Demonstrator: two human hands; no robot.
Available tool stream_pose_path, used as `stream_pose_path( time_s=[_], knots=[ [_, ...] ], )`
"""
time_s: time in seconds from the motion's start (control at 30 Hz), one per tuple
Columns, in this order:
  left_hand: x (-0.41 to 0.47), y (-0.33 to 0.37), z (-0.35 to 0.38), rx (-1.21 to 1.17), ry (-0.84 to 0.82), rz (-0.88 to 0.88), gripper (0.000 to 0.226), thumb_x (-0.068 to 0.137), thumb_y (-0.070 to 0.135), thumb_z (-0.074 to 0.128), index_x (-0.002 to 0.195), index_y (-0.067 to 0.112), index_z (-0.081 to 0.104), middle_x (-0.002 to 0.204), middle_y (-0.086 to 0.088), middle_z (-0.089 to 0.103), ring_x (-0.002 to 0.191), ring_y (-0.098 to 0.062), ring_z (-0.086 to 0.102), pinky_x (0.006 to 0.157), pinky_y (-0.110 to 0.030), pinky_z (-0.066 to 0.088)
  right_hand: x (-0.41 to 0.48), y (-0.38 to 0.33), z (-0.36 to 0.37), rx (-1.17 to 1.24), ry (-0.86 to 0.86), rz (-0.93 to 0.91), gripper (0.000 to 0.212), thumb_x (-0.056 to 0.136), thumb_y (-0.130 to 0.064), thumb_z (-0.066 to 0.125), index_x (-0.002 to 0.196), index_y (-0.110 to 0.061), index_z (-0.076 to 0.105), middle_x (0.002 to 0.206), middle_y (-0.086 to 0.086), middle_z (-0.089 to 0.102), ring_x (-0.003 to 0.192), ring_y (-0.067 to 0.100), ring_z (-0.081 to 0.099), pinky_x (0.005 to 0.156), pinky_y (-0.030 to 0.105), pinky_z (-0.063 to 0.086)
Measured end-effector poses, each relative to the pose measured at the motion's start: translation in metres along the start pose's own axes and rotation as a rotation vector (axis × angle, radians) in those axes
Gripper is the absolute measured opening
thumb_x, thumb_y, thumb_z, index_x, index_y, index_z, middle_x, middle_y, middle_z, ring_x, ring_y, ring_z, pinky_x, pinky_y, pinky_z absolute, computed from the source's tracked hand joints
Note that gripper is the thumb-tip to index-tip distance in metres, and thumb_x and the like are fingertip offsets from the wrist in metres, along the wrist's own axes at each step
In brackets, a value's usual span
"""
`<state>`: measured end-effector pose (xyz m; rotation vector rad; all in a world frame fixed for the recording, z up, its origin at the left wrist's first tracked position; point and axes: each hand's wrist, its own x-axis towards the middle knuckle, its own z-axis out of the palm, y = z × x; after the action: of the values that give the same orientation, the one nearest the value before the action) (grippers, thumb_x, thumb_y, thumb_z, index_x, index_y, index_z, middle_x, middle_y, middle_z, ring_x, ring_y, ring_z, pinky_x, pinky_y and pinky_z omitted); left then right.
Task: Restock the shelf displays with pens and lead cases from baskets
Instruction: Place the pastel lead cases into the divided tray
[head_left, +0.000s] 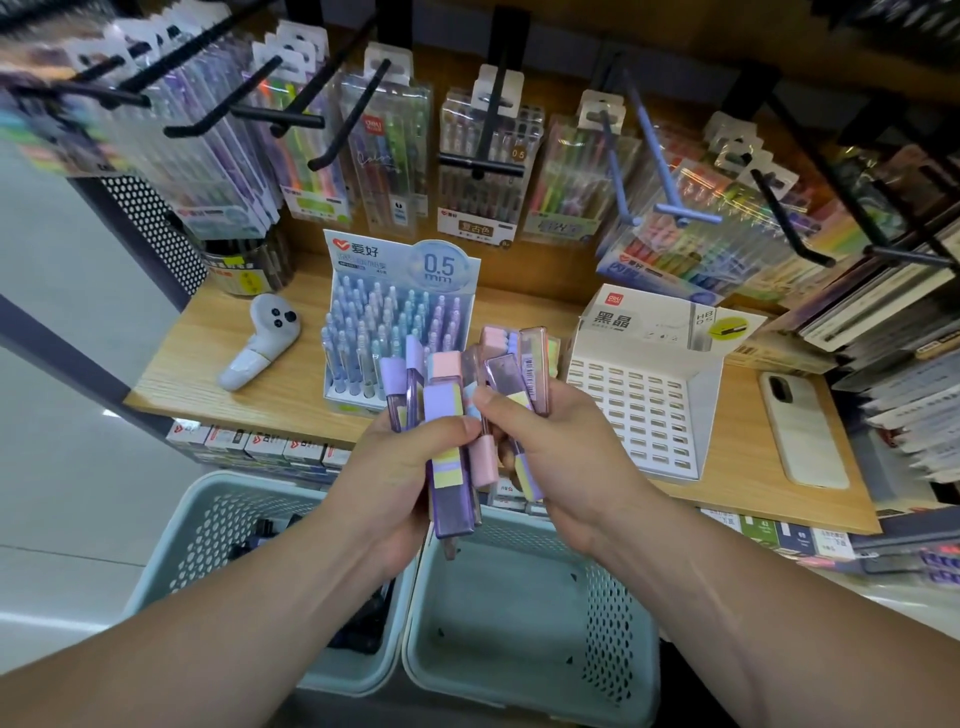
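Both hands hold a bunch of pastel lead cases (452, 441), purple, pink and clear, in front of the wooden shelf (270, 384). My left hand (400, 483) grips several upright cases from the left. My right hand (550, 462) grips several more, its thumb pinching one case near the middle. Behind the hands on the shelf stands a pen display box (395, 317) marked 0.5 mm, filled with pastel pens. To its right stands a white lead case display (644, 410) with rows of empty slots. Two pale green baskets sit below: the left basket (218, 525) holds dark items, the right basket (524, 613) looks bare inside.
A white controller-shaped object (260, 338) lies on the shelf at left, a phone (802, 431) at right. Packaged pen sets hang from black hooks (483, 161) above. Boxed stock lines the lower shelf (270, 447). Notebooks are stacked at far right (904, 364).
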<state>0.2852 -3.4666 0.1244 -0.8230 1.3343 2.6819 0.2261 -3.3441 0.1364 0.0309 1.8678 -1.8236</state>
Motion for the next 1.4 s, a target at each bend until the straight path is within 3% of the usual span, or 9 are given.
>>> stream_pose_path(
  time_s=[0.1,0.3,0.43,0.6,0.73,0.9,1.07,1.23,1.4],
  knots=[
    [-0.003,0.001,0.002,-0.02,-0.012,-0.032,0.02,0.089,-0.001,0.06,0.099,0.012,0.072,0.075,-0.007,0.071,0.054,-0.022,0.066,0.044,-0.03,0.052,0.002,-0.004,-0.002,-0.015,0.003,-0.03,0.018,0.09,-0.016,0.074,0.105,-0.007,0.073,0.09,0.006,0.076,0.065,0.011,0.065,0.056,0.02,0.048],
    [-0.002,0.002,0.003,-0.024,0.01,-0.034,0.02,0.088,0.0,0.062,0.102,0.011,0.072,0.079,-0.008,0.072,0.055,-0.022,0.067,0.043,-0.029,0.05,0.003,-0.007,-0.006,-0.067,0.063,-0.046,0.018,0.087,-0.011,0.077,0.104,-0.009,0.073,0.091,0.01,0.077,0.061,0.011,0.064,0.055,0.022,0.049],
    [-0.001,-0.002,0.003,0.013,0.029,-0.052,0.016,0.089,-0.002,0.062,0.095,0.011,0.07,0.067,-0.005,0.066,0.049,-0.02,0.06,0.044,-0.029,0.05,0.005,-0.003,-0.004,-0.124,0.04,-0.025,0.018,0.089,-0.018,0.076,0.106,-0.015,0.074,0.093,-0.002,0.078,0.084,0.017,0.075,0.08,0.032,0.06],
    [0.005,0.002,-0.003,0.022,0.081,-0.061,0.014,0.086,-0.001,0.066,0.083,0.011,0.069,0.071,-0.009,0.068,0.05,-0.02,0.06,0.05,-0.031,0.05,0.009,-0.012,-0.01,-0.078,0.055,0.14,0.013,0.095,-0.019,0.059,0.088,-0.019,0.07,0.067,0.002,0.059,0.052,0.014,0.05,0.046,0.02,0.039],
    [0.007,0.005,-0.013,0.022,0.108,-0.017,0.016,0.084,-0.002,0.068,0.091,0.013,0.069,0.076,-0.006,0.068,0.054,-0.019,0.063,0.053,-0.032,0.052,0.023,-0.021,-0.03,-0.17,0.079,0.19,0.011,0.082,-0.009,0.055,0.091,-0.01,0.062,0.067,0.008,0.063,0.056,0.019,0.049,0.053,0.028,0.035],
    [0.009,0.006,-0.021,0.017,0.138,-0.003,0.018,0.083,-0.003,0.07,0.09,0.014,0.069,0.074,-0.004,0.069,0.06,-0.017,0.066,0.052,-0.028,0.052,0.032,-0.019,-0.049,-0.334,0.045,0.193,0.013,0.093,-0.018,0.07,0.106,-0.014,0.069,0.073,0.007,0.071,0.054,0.007,0.057,0.046,0.019,0.042],
    [0.008,0.005,-0.022,0.04,0.144,-0.009,0.016,0.083,0.001,0.072,0.093,0.014,0.068,0.073,-0.004,0.068,0.061,-0.017,0.065,0.053,-0.025,0.051,0.033,-0.01,-0.05,-0.422,0.097,0.283,0.015,0.098,-0.033,0.063,0.106,-0.021,0.064,0.067,0.006,0.057,0.042,0.012,0.044,0.044,0.021,0.033],
    [0.006,0.006,-0.021,0.059,0.12,-0.004,0.019,0.084,0.003,0.071,0.099,0.014,0.069,0.076,-0.004,0.066,0.061,-0.017,0.063,0.054,-0.027,0.049,0.036,-0.009,-0.044,-0.395,0.205,0.238,0.016,0.094,-0.022,0.05,0.1,-0.013,0.061,0.079,0.005,0.049,0.06,0.021,0.045,0.048,0.024,0.027],
    [0.003,0.008,-0.021,0.042,0.14,-0.011,0.014,0.085,0.004,0.071,0.09,0.017,0.069,0.072,0.0,0.069,0.058,-0.015,0.066,0.051,-0.024,0.05,0.045,-0.004,-0.053,-0.433,0.271,0.139,0.016,0.083,-0.016,0.075,0.096,-0.01,0.068,0.076,0.008,0.057,0.056,0.017,0.046,0.05,0.027,0.035]
  ],
)
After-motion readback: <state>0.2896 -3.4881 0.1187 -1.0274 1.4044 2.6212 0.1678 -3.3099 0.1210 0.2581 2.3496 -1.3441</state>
